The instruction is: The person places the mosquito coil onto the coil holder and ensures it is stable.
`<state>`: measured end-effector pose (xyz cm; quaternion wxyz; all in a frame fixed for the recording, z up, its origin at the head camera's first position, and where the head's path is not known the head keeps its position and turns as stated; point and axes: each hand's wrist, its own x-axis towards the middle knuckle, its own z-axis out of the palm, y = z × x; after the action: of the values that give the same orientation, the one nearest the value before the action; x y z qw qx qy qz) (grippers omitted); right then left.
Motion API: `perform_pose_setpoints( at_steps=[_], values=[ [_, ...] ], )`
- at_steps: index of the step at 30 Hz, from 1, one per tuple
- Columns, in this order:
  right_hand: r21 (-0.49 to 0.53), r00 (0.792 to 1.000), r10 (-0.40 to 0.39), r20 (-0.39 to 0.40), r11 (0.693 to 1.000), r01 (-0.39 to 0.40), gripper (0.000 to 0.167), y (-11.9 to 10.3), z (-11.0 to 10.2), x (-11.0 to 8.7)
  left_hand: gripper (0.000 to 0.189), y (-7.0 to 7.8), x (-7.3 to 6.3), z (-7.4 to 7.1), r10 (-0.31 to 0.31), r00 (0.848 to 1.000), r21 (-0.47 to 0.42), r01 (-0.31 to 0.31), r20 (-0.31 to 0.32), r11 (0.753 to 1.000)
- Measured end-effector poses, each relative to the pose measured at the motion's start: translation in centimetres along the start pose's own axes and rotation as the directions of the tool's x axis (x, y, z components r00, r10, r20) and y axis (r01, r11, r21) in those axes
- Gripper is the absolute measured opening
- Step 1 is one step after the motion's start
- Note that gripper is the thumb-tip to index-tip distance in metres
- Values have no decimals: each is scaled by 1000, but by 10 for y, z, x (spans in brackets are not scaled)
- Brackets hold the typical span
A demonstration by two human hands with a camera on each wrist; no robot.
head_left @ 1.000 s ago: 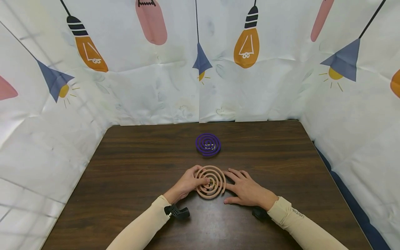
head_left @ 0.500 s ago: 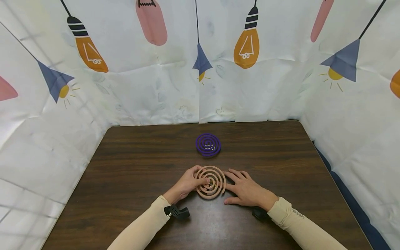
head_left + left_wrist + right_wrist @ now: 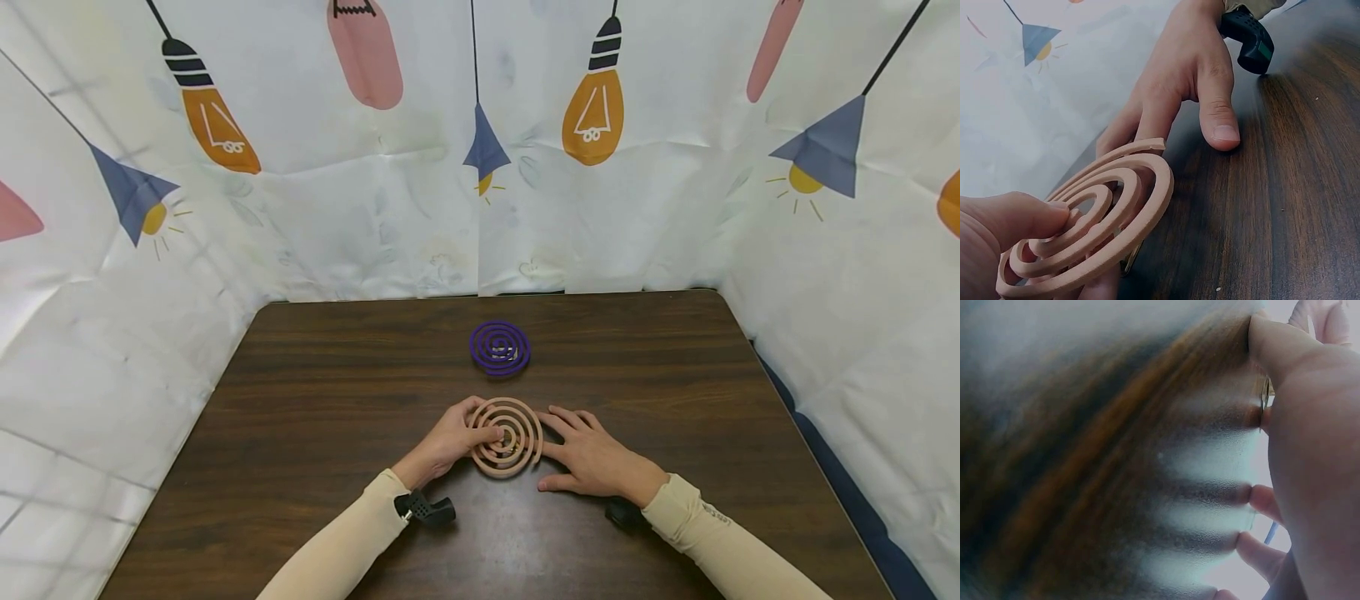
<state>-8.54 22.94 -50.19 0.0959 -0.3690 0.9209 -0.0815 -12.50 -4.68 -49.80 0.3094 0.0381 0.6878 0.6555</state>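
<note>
My left hand (image 3: 450,435) pinches a tan mosquito coil (image 3: 504,474) by its left side, thumb on top near the centre and the other fingers beneath. A small gold-coloured metal piece (image 3: 512,447) shows through the coil's middle. Spread flat, my right hand (image 3: 596,458) rests on the table with fingertips at the coil's right edge. In the left wrist view, some fingers of the right hand (image 3: 1182,69) pass behind the coil. The right wrist view has the right hand's fingertips down on the tabletop, a thin metal edge (image 3: 1264,394) beside one.
Farther back on the dark wooden table (image 3: 337,375) lies a purple mosquito coil (image 3: 500,347), with a metal piece showing through it. White cloth (image 3: 420,217) printed with lamps surrounds the table at the back and both sides. Black wrist devices (image 3: 426,508) hang under both sleeves.
</note>
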Motion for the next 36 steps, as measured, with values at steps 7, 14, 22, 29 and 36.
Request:
perform_pose_setpoints(
  at_steps=[7,14,22,29,36],
  values=[
    [-24,999,-21,-24,1000,20,68,0,0,-1,47,1,0,0,0,1000,19,0,-4,1000],
    [-21,1000,-17,-16,1000,17,68,0,0,-1,48,0,0,0,0,1000,3,0,-4,1000],
    [-40,999,-24,-30,999,23,68,0,0,-1,49,0,1,-1,7,1000,-25,-7,-5,1000],
    [-25,999,-25,-32,999,25,68,-1,0,-1,49,-3,2,-1,-1,1000,-22,1,-15,1000],
    [-16,1000,-9,-5,1000,9,69,-2,-1,-1,51,-6,3,-1,3,1000,-65,-3,-2,998]
  ],
)
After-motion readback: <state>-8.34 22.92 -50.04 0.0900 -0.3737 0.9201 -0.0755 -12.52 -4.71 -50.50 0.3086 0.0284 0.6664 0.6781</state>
